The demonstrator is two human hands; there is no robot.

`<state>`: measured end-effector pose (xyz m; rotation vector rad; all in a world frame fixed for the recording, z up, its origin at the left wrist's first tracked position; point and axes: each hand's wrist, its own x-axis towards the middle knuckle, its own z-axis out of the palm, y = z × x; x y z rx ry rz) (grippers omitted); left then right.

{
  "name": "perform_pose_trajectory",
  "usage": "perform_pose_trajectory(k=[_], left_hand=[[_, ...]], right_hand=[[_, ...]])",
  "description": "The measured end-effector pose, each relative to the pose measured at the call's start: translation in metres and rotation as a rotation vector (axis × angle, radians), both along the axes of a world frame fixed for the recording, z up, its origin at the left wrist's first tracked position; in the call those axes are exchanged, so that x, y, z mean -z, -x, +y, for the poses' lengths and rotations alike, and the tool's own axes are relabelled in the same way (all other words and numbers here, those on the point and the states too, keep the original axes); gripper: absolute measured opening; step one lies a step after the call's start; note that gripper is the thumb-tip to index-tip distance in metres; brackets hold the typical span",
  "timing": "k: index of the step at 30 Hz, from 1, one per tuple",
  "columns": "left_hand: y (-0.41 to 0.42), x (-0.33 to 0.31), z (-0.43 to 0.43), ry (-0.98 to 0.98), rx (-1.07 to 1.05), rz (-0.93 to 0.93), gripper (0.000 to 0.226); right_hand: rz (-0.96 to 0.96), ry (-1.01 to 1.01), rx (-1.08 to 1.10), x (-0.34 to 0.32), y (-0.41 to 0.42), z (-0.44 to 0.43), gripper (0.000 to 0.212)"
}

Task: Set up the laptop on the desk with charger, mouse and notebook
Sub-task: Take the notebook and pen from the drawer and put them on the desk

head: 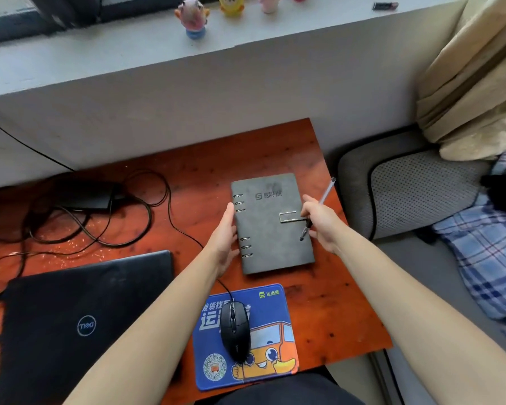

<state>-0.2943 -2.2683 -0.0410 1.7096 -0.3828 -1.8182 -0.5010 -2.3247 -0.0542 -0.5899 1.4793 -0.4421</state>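
Note:
A closed grey ring-bound notebook point(270, 226) lies on the reddish wooden desk point(193, 159) at the right. My left hand point(224, 239) rests flat against its ringed left edge, fingers straight. My right hand point(322, 222) holds a pen point(323, 197) over the notebook's right edge, tip down near the clasp. A closed black laptop point(79, 320) lies at the front left. A black wired mouse point(235, 331) sits on a blue mouse pad point(246, 334). The black charger brick point(85, 195) with tangled cables point(100, 226) lies at the back left.
A grey window ledge with small figurines point(192, 17) runs above the desk. To the right are a grey mesh cushion point(415, 188), a plaid cloth point(488, 258) and a beige curtain point(476, 71). The desk's right edge ends just beyond the notebook.

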Motion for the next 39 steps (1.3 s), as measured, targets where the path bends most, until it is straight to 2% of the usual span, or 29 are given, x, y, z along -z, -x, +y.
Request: perform_pose_trajectory(k=[3,6,8,12,14,16,20,25,29,32,36,39], left_hand=[[0.001,0.001,0.004,0.015,0.010,0.010,0.035],[-0.002,-0.008,0.006,0.014,0.048,-0.078,0.060],[-0.009,-0.016,0.010,0.099,0.139,-0.305,0.063],[-0.046,-0.012,0.038,0.260,0.379,-0.938,0.065],[-0.065,-0.003,0.056,0.236,0.495,-1.137,0.068],[-0.090,0.006,0.081,0.114,0.605,-1.238,0.073],[-0.128,0.022,0.127,-0.146,0.645,-1.109,0.082],[-0.139,0.024,0.128,-0.173,0.628,-1.015,0.081],[-0.144,0.024,0.130,-0.176,0.670,-1.024,0.076],[-0.149,0.030,0.135,-0.174,0.701,-1.044,0.070],[-0.156,0.036,0.135,-0.173,0.725,-1.050,0.064],[-0.157,0.037,0.134,-0.171,0.743,-1.036,0.064]], right_hand=[[-0.010,0.015,0.049,0.005,0.007,0.003,0.063],[0.099,0.051,0.102,0.004,0.013,0.006,0.050],[0.211,0.113,0.113,0.003,0.013,0.008,0.041],[0.298,0.230,0.027,0.005,-0.005,0.005,0.032],[0.332,0.251,-0.038,0.002,-0.017,0.002,0.027],[0.300,0.250,-0.094,0.002,-0.041,0.004,0.017],[0.238,0.327,-0.234,0.005,-0.091,0.017,0.023],[0.372,0.506,-0.550,0.005,-0.142,0.028,0.035],[0.517,0.727,-0.615,0.014,-0.167,0.040,0.025],[0.604,0.824,-0.640,0.027,-0.180,0.054,0.025],[0.837,0.747,-0.911,0.040,-0.184,0.070,0.040],[0.883,0.714,-0.991,0.039,-0.185,0.078,0.049]])
